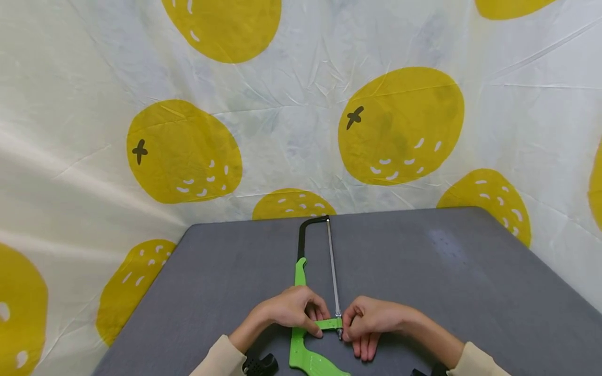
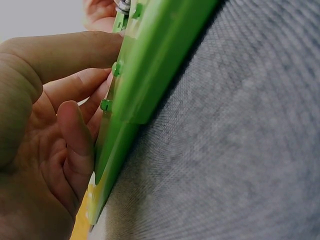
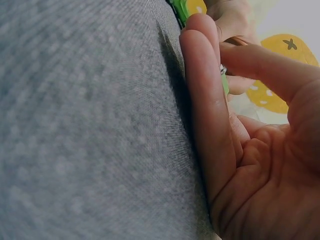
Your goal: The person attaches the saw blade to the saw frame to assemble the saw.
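A hacksaw [image 1: 299, 305] with a bright green handle and a black front bow lies flat on the grey surface, its bow pointing away from me. Its silver blade [image 1: 333, 266] runs along the right side down to a short green crossbar. My left hand [image 1: 297, 309] pinches that crossbar between thumb and fingers; the green frame [image 2: 150, 70] fills much of the left wrist view. At the crossbar's right end, my right hand [image 1: 369, 321] has thumb and index finger at the small metal end fitting [image 1: 340, 333], mostly covered in the right wrist view. Its other fingers [image 3: 207, 100] extend along the cloth.
Grey cloth covers the table [image 1: 400, 261]. Behind and at both sides hangs a pale curtain [image 1: 291, 146] printed with large yellow fruit. The bow's far end reaches the table's back edge. Dark wrist devices [image 1: 261, 364] sit below the sleeves.
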The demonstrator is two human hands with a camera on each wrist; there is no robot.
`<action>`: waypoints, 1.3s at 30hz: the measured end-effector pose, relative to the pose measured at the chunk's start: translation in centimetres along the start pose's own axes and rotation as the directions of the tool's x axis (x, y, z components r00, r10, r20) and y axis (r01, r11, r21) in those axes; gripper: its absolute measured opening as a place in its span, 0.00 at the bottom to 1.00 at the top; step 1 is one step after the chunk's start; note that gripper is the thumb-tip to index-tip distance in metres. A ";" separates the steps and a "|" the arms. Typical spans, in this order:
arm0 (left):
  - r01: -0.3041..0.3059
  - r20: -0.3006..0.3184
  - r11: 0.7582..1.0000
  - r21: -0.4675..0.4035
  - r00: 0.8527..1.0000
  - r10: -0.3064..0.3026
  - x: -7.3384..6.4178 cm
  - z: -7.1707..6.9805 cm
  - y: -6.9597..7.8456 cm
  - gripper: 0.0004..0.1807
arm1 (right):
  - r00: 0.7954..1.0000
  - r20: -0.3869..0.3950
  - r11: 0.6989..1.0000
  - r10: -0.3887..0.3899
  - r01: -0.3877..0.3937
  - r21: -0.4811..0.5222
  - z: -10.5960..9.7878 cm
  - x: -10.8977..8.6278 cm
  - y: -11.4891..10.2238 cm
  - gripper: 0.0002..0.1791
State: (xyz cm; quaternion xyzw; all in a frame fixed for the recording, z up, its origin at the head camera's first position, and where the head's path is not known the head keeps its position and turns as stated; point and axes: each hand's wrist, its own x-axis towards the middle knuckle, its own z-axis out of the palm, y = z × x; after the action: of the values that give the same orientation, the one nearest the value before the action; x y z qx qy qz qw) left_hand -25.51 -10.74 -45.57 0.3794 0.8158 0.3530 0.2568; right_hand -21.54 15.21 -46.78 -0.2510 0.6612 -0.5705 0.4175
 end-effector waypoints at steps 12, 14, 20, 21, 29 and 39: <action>0.017 -0.001 1.000 0.002 1.000 -0.017 -0.1 0.0 0.0 0.12 | 1.000 -0.023 1.000 0.011 -0.011 0.020 0.3 0.2 -0.1 0.21; 0.020 0.004 1.000 0.001 1.000 -0.020 -0.2 0.1 0.0 0.12 | 1.000 -0.015 1.000 0.011 -0.010 0.019 0.4 0.2 -0.1 0.23; 0.017 -0.002 1.000 0.005 1.000 -0.017 -0.1 0.1 0.1 0.12 | 1.000 -0.014 1.000 0.011 -0.011 0.007 0.4 0.1 -0.2 0.24; 0.013 -0.005 1.000 0.007 1.000 -0.013 -0.1 0.1 0.1 0.12 | 1.000 -0.017 1.000 0.010 -0.010 0.004 0.4 0.1 -0.2 0.23; 0.011 0.001 1.000 0.006 1.000 -0.011 -0.1 0.1 0.0 0.12 | 1.000 -0.003 1.000 0.000 0.000 0.008 0.4 0.0 0.0 0.18; 0.011 -0.003 1.000 0.016 1.000 -0.011 0.0 0.0 0.0 0.12 | 1.000 0.000 0.999 0.011 -0.011 0.030 0.1 0.2 0.0 0.02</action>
State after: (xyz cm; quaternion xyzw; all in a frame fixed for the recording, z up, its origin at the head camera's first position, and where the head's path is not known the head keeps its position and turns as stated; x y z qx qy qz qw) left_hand -25.50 -10.70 -45.54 0.3766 0.8209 0.3457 0.2546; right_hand -21.53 15.02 -46.87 -0.2410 0.6539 -0.5783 0.4241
